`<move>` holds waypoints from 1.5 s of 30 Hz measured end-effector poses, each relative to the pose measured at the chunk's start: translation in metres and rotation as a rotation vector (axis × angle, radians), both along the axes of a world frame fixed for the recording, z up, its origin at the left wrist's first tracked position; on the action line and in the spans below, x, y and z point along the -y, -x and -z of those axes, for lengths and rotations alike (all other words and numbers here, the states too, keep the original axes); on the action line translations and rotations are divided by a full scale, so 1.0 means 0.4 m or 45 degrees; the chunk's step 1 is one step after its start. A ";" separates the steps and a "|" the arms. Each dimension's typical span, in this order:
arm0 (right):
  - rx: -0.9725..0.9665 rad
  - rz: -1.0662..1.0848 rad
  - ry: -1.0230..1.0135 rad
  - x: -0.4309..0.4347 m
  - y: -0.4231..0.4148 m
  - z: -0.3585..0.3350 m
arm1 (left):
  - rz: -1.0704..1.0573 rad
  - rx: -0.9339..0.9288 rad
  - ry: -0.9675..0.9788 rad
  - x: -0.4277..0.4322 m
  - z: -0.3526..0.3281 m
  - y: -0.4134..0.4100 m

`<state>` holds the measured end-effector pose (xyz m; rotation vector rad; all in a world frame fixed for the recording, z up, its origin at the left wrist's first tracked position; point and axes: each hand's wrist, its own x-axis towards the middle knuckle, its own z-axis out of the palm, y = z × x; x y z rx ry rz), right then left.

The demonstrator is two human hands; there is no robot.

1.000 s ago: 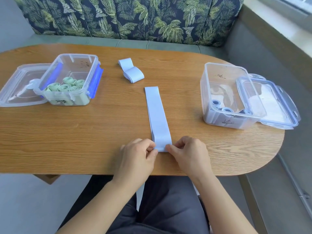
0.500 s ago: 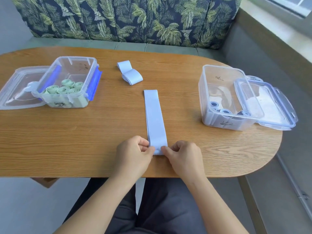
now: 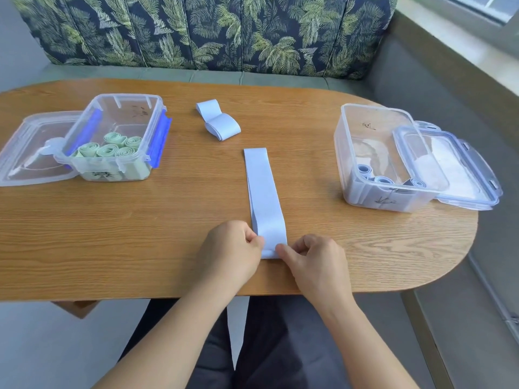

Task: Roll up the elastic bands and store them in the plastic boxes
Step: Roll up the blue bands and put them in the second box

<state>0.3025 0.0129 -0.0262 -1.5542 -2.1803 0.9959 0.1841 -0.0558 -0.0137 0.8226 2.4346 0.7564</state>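
A pale blue elastic band point(image 3: 263, 192) lies flat and lengthwise in the middle of the wooden table point(image 3: 168, 220). My left hand point(image 3: 230, 252) and my right hand point(image 3: 314, 262) pinch its near end from either side, where a small first fold is turned over. A second pale blue band point(image 3: 220, 122) lies loosely folded further back. The clear box on the left point(image 3: 112, 136) with blue clips holds several green rolls. The clear box on the right point(image 3: 382, 161) holds three blue rolls.
The left box's lid point(image 3: 28, 153) lies flat beside it on the table. The right box's lid point(image 3: 460, 169) leans against that box near the table's right edge. A leaf-patterned bench back point(image 3: 210, 32) runs behind the table.
The band's near end has been turned over into a small fold between my fingers. Both hands stay at the near end.
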 end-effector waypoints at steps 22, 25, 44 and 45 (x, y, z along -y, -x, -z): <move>-0.013 -0.024 -0.049 0.001 0.000 0.007 | 0.202 -0.114 0.017 -0.010 0.016 0.021; 0.040 -0.031 -0.025 -0.004 0.005 0.005 | 0.182 -0.089 0.019 -0.011 0.012 0.022; 0.103 -0.087 0.049 -0.046 0.017 0.008 | 0.513 -0.377 -0.647 0.076 0.121 0.024; 0.082 -0.076 0.015 -0.041 0.013 0.012 | 0.499 -0.372 -0.654 0.072 0.123 0.024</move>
